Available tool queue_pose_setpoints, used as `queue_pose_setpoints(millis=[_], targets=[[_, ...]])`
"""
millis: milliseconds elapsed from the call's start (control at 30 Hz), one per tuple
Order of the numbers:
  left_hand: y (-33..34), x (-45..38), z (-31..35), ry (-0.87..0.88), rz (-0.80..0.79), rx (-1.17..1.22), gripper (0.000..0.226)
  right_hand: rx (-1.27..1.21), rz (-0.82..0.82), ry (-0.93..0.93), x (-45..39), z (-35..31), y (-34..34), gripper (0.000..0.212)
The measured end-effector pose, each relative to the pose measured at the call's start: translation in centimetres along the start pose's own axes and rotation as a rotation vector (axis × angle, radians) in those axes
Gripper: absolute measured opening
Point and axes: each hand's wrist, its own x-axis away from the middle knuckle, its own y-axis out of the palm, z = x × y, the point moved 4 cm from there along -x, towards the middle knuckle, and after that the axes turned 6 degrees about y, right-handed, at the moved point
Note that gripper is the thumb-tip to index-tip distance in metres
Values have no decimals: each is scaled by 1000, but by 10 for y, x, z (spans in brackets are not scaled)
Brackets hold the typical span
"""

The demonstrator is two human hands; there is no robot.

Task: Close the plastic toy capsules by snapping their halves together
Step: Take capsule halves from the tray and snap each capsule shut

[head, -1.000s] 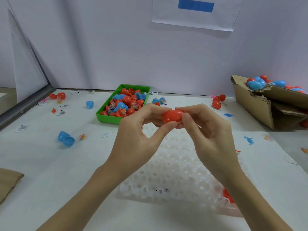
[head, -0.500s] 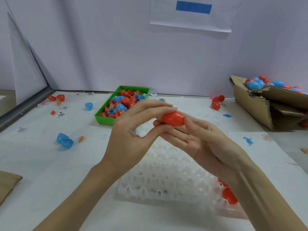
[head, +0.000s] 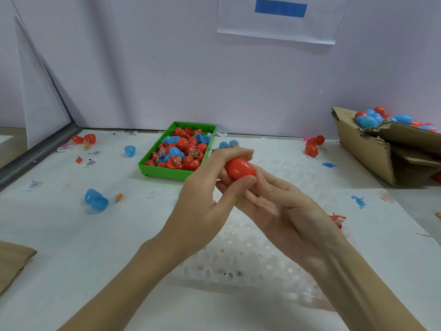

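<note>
A red plastic capsule with its halves together is held above the white holed tray. My left hand pinches it, fingers over its top and thumb against its lower side. My right hand lies palm up with straight fingers under the capsule, supporting it. A green tray behind the hands holds several red and blue capsule halves and small wrapped toys. An open blue capsule lies on the table at the left.
A torn cardboard box with red and blue capsules stands at the right. Loose red capsules, red halves, a blue half, a small blue dinosaur and paper labels are scattered about. Brown cardboard lies at the left edge.
My right hand has turned from pinching the capsule's right end to lying palm up beneath it. My left hand has kept its hold, now with fingers over the top.
</note>
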Motion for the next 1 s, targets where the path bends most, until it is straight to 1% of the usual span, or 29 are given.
queue_pose_setpoints(millis=[67,133,233,400,500,567,700,867,933,1000], targets=[[-2,-1,4,71,10,-117,34,-35,-13,20,0,0,0,40],[-4,-3,7,113,19,-169,30,-70,-27,28,1,-1,1,39],[-6,-5,14,166,33,-184,25,-80,-49,34,0,0,3,37],[-5,-5,20,221,-38,-169,26,-54,-68,67,0,1,3,39],[-5,-3,20,250,-29,-195,27,-126,-117,93,0,5,7,37],[-4,-2,19,256,-18,-196,29,-161,-120,87,-1,8,9,36],[0,0,17,249,-8,-201,27,-120,-88,46,-2,10,8,36],[-1,1,17,267,0,-207,28,-90,-105,30,-3,8,7,36],[0,0,16,260,-6,-194,28,-84,-108,21,-3,6,5,36],[0,0,12,223,-13,-156,29,-49,-72,5,-1,4,1,37]])
